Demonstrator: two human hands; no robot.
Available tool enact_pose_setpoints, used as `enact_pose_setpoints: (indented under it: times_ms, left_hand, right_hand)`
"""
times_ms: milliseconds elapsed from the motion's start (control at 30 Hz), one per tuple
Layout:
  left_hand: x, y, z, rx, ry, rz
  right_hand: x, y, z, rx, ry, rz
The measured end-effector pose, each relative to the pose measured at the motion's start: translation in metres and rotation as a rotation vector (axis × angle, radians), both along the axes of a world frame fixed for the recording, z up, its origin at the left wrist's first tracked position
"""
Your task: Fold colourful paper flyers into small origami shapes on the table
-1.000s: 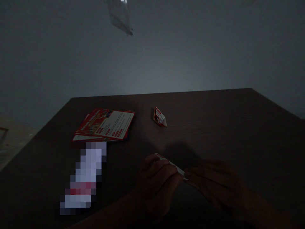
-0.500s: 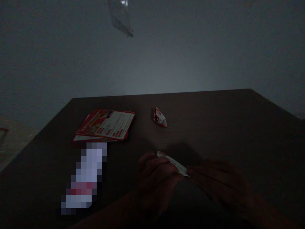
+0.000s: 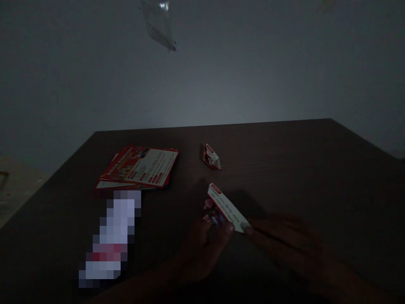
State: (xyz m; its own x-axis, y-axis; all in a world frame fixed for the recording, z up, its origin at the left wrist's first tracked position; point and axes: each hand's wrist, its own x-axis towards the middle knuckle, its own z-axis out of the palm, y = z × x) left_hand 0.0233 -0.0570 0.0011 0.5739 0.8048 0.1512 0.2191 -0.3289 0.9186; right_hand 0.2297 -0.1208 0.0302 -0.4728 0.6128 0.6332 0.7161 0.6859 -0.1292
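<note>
A folded leaflet (image 3: 226,207), white with a red label and a coloured picture on its near side, is held tilted between my hands, low in the middle of the view. My left hand (image 3: 204,249) grips its near lower edge, the thumb lying against the paper and the other fingers mostly hidden. At the right end, my right hand (image 3: 281,240) pinches the corner with its thumb, its fingers stretched out close together. Just beyond my hands, a small folded red and white paper (image 3: 211,157) stands on the dark table.
A stack of red and white leaflets (image 3: 139,166) lies on the left of the dark wood table (image 3: 284,160). Nearer me is a long pale object (image 3: 110,236), blurred into blocks. A grey wall rises behind, with a clear plastic pouch (image 3: 160,25) high up on it.
My left fingers have moved off the leaflet's upper face, leaving the thumb at its near edge. More of the leaflet shows now, including its picture side. My right hand stays at the corner.
</note>
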Motion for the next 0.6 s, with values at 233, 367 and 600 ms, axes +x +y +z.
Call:
enact_pose_setpoints:
  times_ms: [233,367,600]
  left_hand:
    - [0.002,0.008,0.001,-0.439,-0.090,-0.008]
    - [-0.001,0.007,-0.001,-0.513,-0.088,-0.148]
    - [0.005,0.007,0.001,-0.621,-0.178,-0.171]
  right_hand:
    - [-0.010,0.010,-0.008,-0.136,0.293,-0.003]
    - [-0.009,0.017,-0.010,-0.510,0.613,-0.085]
    - [-0.014,0.018,-0.019,-0.750,0.858,-0.083]
